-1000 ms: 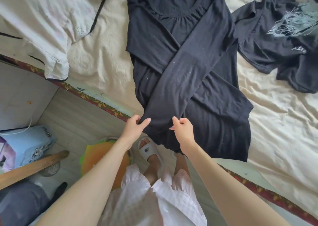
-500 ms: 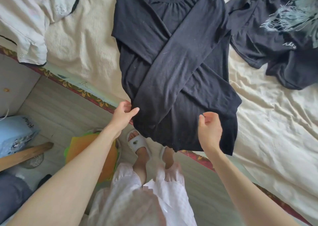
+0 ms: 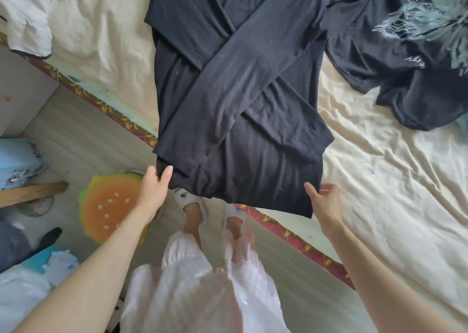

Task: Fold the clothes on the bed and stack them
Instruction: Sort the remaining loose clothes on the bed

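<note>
A black long-sleeved top lies on the bed with both sleeves crossed over its front and its hem hanging over the bed's edge. My left hand pinches the hem's left corner between thumb and fingers. My right hand hovers open beside the hem's right corner, fingers spread, holding nothing. A second dark garment with a pale print lies crumpled to the right. A white garment with dark trim lies at the upper left.
The cream sheet is wrinkled to the right of the top. The bed's patterned edge runs diagonally. On the floor sit a burger-shaped cushion, a blue box and my slippered feet.
My right hand has let go of the sleeve cuff and moved right to the hem's right corner. My left hand stays at the left corner. The view has shifted closer.
</note>
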A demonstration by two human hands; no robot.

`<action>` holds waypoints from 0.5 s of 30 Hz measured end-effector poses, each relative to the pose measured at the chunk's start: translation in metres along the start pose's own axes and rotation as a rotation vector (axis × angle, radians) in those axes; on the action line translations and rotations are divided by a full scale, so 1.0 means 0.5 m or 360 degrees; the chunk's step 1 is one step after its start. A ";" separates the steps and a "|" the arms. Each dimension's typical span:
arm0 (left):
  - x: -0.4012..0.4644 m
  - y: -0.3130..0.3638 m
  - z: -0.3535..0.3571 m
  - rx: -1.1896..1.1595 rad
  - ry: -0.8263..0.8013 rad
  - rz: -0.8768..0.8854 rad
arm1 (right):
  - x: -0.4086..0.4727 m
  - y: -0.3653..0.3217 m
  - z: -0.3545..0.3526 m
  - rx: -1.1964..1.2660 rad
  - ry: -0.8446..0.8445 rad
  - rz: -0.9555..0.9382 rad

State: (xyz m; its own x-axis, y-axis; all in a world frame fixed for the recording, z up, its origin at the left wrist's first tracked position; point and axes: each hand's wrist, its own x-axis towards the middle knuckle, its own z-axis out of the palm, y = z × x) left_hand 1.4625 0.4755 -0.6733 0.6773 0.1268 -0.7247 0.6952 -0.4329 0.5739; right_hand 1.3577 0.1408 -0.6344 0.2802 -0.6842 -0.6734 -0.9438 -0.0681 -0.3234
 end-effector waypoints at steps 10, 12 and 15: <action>-0.102 -0.034 -0.018 0.0133 0.0010 0.0003 | 0.003 0.049 -0.032 0.0389 -0.0508 0.0034; -0.120 -0.039 -0.028 -0.0074 0.0148 -0.0046 | 0.000 0.061 -0.043 0.0328 -0.0563 0.0057; -0.145 -0.035 -0.035 -0.0208 0.0225 -0.0053 | -0.004 0.071 -0.058 0.0328 -0.0543 0.0069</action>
State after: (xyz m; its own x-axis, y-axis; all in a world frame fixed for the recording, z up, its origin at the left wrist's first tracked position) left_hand 1.4055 0.4894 -0.6241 0.6741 0.2674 -0.6886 0.7369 -0.3081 0.6017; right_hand 1.3185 0.1187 -0.6252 0.3156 -0.4003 -0.8603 -0.9108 0.1264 -0.3929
